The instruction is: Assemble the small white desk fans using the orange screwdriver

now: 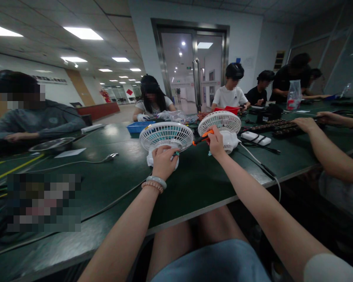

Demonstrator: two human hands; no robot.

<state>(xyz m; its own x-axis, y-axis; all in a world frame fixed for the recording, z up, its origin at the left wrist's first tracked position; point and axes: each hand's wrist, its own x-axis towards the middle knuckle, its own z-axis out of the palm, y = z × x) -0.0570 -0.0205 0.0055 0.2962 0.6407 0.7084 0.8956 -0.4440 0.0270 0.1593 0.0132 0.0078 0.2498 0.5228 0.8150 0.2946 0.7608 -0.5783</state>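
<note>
Two small white fans stand side by side on the dark green table (129, 188). My left hand (164, 161) is closed around the back of the left fan (166, 135), behind its round slatted guard. A small teal bit shows by my left thumb; I cannot make out what it is. My right hand (216, 141) grips an orange and black screwdriver (200, 138), whose thin shaft points left toward my left hand and the left fan. Whether its tip touches anything is too small to tell. Just behind my right hand is the right fan (220, 121).
Beyond the fans is a blue tray (138, 127), with a gloved person behind it. White cables (108, 157) run across the table at left. A white power strip (255, 138) lies right of the fans. Another person's hands (307, 124) work at far right.
</note>
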